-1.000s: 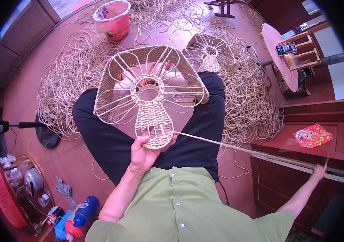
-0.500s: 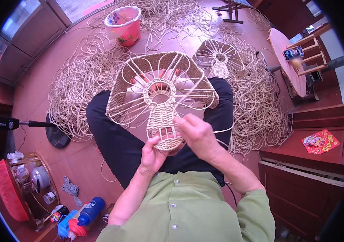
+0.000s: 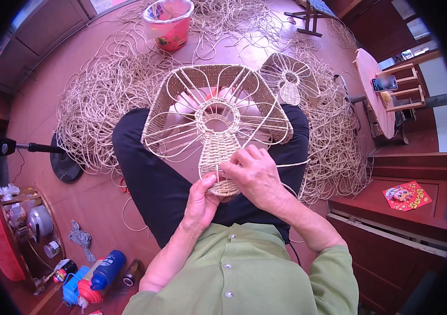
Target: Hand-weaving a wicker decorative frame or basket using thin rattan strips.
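A woven rope basket frame (image 3: 216, 137) with looped petals round an open ring rests over my lap, between my dark-trousered knees. My left hand (image 3: 201, 202) grips the rounded lower end of its narrow woven section from below. My right hand (image 3: 256, 179) is over that section, fingers bent and pinched at its open slats, where a pale cord (image 3: 293, 165) runs out to the right. Exactly what the fingertips hold is partly hidden.
A similar woven piece (image 3: 290, 80) lies beyond my right knee among heaps of cord (image 3: 92, 105). A bucket (image 3: 171, 37) stands behind. Bottles (image 3: 105, 270) are lower left, a fan stand (image 3: 63, 163) left. A round wooden board (image 3: 370, 105) and red cabinet (image 3: 381, 262) are right.
My right hand has come from the far right, where it pulled the cord out, back onto the woven narrow section. My left hand keeps its grip on the lower end.
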